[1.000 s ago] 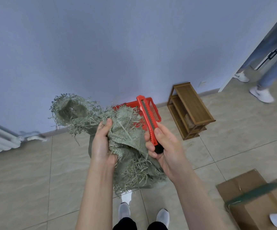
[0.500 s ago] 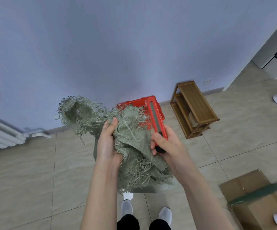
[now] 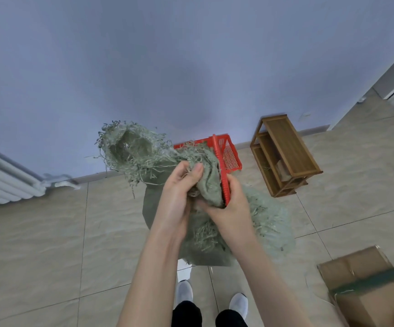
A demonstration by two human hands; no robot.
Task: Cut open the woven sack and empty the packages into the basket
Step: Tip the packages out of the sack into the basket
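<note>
I hold a frayed green woven sack bunched up in front of me, its torn open end sticking up to the left and its body hanging toward the floor. My left hand grips a fold of the cloth. My right hand is closed around a red utility knife that points up and away, pressed against the same fold. Both hands touch at the fingers. A red plastic basket stands on the floor by the wall, partly hidden behind the sack. No packages show.
A low wooden shelf stands right of the basket. A white radiator hangs on the left wall. A cardboard box with green tape sits at the lower right. My shoes are on the tiled floor.
My hands have come together on the bunched sack, and the knife now lies against the cloth. The other person's legs at the right have left the view.
</note>
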